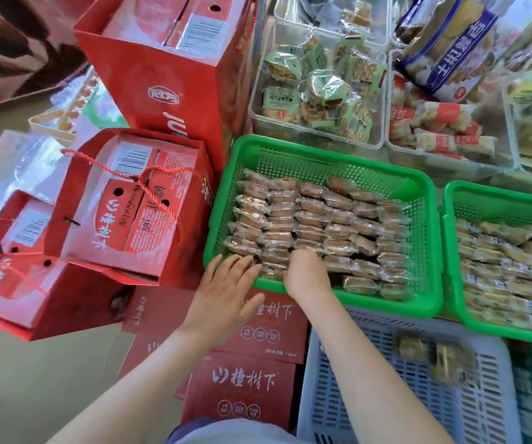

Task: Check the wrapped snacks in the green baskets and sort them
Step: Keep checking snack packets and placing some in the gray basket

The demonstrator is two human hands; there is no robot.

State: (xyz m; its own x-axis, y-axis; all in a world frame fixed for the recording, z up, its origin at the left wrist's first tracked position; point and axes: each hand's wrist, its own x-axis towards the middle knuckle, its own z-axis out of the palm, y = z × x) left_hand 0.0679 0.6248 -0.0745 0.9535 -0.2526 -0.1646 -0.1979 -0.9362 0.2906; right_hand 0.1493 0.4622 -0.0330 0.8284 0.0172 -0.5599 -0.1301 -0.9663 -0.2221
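Both forearms (168, 357) are bare from the wrist back to the lower edge of the picture, with no sleeve, watch, bracelet or glove on either. The left hand (226, 286) and the right hand (306, 277) carry no rings that can be made out. The left hand's fingers (239, 264) have short, unpainted nails. At the bottom edge, between the arms, shows a strip of clothing (226, 432): pale grey-white cloth with a bluish-purple band at its left side.
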